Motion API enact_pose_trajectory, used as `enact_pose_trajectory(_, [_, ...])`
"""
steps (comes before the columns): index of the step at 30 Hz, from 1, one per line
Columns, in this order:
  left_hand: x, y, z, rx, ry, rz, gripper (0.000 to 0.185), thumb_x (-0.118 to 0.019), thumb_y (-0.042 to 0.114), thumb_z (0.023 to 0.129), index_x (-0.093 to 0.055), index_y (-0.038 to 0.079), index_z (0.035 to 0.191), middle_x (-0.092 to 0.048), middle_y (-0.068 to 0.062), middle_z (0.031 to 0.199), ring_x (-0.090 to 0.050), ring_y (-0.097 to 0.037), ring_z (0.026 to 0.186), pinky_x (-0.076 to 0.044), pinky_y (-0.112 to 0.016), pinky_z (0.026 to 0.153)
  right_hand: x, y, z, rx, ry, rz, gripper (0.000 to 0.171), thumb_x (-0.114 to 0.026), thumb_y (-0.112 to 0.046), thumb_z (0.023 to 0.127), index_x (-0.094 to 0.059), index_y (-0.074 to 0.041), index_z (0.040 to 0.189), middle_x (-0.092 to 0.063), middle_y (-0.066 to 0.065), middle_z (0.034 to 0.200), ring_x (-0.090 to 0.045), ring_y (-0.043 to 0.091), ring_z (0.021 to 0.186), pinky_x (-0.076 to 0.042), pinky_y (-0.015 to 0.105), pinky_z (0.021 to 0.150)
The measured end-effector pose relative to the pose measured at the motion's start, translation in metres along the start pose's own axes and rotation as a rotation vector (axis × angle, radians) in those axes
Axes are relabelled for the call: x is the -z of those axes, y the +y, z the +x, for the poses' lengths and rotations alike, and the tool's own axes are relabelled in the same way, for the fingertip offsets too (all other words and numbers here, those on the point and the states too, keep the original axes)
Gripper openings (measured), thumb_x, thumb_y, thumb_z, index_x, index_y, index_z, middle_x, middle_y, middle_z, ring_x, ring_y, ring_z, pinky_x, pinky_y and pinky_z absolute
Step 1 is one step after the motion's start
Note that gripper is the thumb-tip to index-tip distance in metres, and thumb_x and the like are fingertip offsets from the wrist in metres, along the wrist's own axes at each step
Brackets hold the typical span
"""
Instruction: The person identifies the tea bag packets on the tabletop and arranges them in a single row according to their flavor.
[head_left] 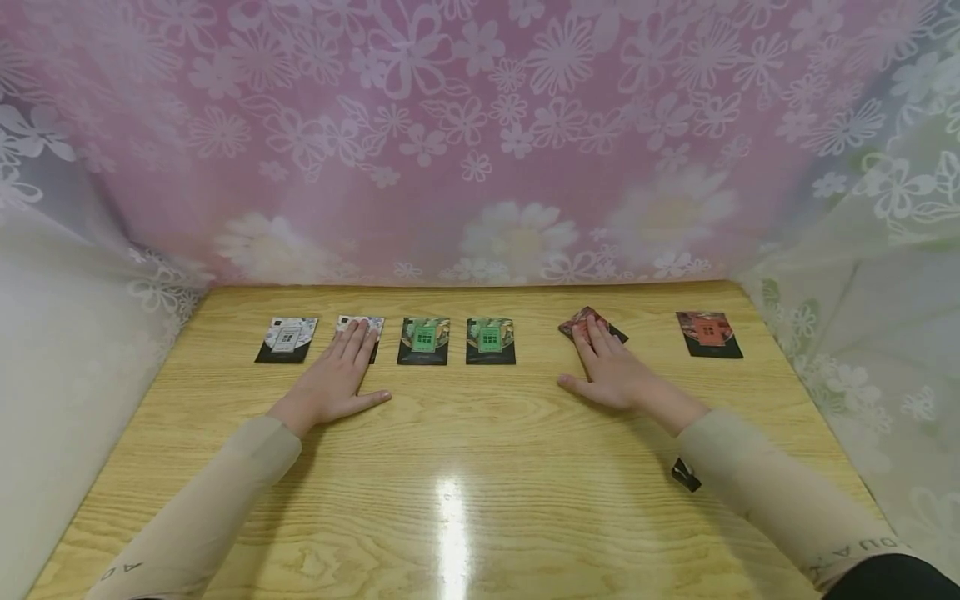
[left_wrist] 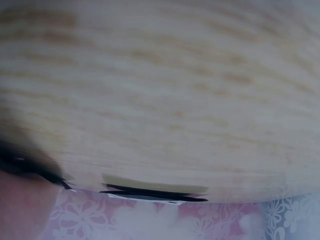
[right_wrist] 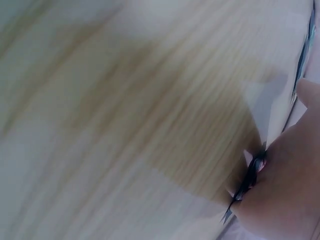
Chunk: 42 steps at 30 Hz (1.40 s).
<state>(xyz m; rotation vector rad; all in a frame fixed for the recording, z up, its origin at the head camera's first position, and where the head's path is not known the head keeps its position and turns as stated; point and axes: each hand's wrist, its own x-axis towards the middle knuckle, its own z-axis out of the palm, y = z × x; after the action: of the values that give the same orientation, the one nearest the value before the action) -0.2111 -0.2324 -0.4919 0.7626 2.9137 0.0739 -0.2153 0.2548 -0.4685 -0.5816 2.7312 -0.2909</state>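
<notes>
Six flat sachets with black lower ends lie in a row along the far part of the wooden table. My left hand (head_left: 335, 379) rests with straight fingers on a white-and-black sachet (head_left: 347, 320), partly covering it. Left of it lies another white-and-black sachet (head_left: 287, 340). With fingers extended, my right hand (head_left: 609, 367) lies on a red-and-black sachet (head_left: 579, 317), which sits turned at an angle. In the right wrist view, that sachet's dark edge (right_wrist: 247, 182) shows under the hand (right_wrist: 285, 185). A second red-and-black sachet (head_left: 708, 334) is farther right.
Two green-and-black sachets, one on the left (head_left: 423, 341) and one on the right (head_left: 491, 341), lie between the hands. A small black item (head_left: 686, 475) sticks out beside the right sleeve, its kind unclear. Flowered curtains (head_left: 480, 150) enclose the table (head_left: 480, 433) at back and sides.
</notes>
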Motion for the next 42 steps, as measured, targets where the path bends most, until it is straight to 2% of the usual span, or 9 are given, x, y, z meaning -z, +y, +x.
enact_pose_trajectory(6, [-0.001,-0.001,0.001,-0.001,-0.005,-0.008,0.11,-0.049,0.071,0.103,-0.001,-0.003,0.169,0.005,-0.026,0.177,0.003,-0.044,0.166,-0.008,-0.059,0.136,-0.004,-0.022,-0.001,-0.004,0.017,0.022,0.101,-0.043,-0.066,0.108,-0.001,0.002,0.169,0.012,0.033,0.174,0.004,0.054,0.162,-0.008,0.069,0.132])
enact_pose_trajectory(11, [0.0,-0.001,0.0,-0.001,-0.006,-0.013,0.11,-0.049,0.071,0.103,-0.001,-0.002,0.169,0.006,-0.026,0.177,0.004,-0.044,0.166,-0.008,-0.059,0.136,-0.007,-0.04,-0.001,-0.042,0.023,0.003,0.101,-0.043,-0.067,0.107,-0.002,0.001,0.17,0.01,0.031,0.175,0.002,0.052,0.163,-0.01,0.067,0.133])
enact_pose_trajectory(18, [0.002,0.001,0.0,0.002,-0.005,-0.014,0.11,-0.049,0.071,0.102,-0.002,-0.002,0.169,0.005,-0.027,0.177,0.003,-0.045,0.166,-0.009,-0.059,0.136,-0.012,-0.048,0.005,-0.09,0.07,-0.032,0.101,-0.044,-0.067,0.106,-0.006,0.001,0.17,0.004,0.033,0.175,-0.001,0.051,0.164,-0.012,0.066,0.133])
enact_pose_trajectory(22, [0.002,0.002,-0.001,0.008,-0.008,-0.006,0.11,-0.049,0.071,0.103,-0.002,-0.003,0.169,0.004,-0.027,0.177,0.003,-0.045,0.166,-0.009,-0.058,0.136,-0.012,-0.046,0.007,-0.072,0.13,-0.016,0.102,-0.044,-0.068,0.105,-0.006,0.002,0.17,0.001,0.034,0.174,-0.004,0.052,0.163,-0.013,0.066,0.133])
enact_pose_trajectory(28, [0.004,0.004,-0.001,0.007,0.001,0.004,0.109,-0.052,0.069,0.103,-0.004,-0.003,0.169,0.003,-0.027,0.177,0.002,-0.045,0.166,-0.009,-0.058,0.136,-0.002,-0.039,0.006,0.02,0.211,-0.033,0.095,-0.053,-0.057,0.107,-0.015,0.005,0.168,-0.007,0.032,0.175,-0.008,0.05,0.164,-0.013,0.066,0.133])
enact_pose_trajectory(36, [0.0,0.0,0.0,0.009,-0.015,0.02,0.11,-0.049,0.07,0.103,-0.001,-0.003,0.169,0.007,-0.026,0.177,0.005,-0.044,0.166,-0.007,-0.057,0.137,0.0,-0.005,-0.001,0.226,0.24,-0.047,0.09,-0.057,-0.052,0.107,-0.018,0.0,0.169,-0.008,0.029,0.176,-0.008,0.049,0.164,-0.012,0.066,0.133])
enact_pose_trajectory(42, [0.001,0.001,0.0,0.009,-0.017,0.01,0.11,-0.049,0.07,0.103,0.0,-0.002,0.169,0.008,-0.025,0.177,0.006,-0.043,0.166,-0.007,-0.057,0.137,-0.004,0.02,-0.006,0.327,0.231,-0.121,0.088,-0.059,-0.05,0.106,-0.019,-0.007,0.171,-0.01,0.023,0.178,-0.01,0.044,0.165,-0.009,0.055,0.136])
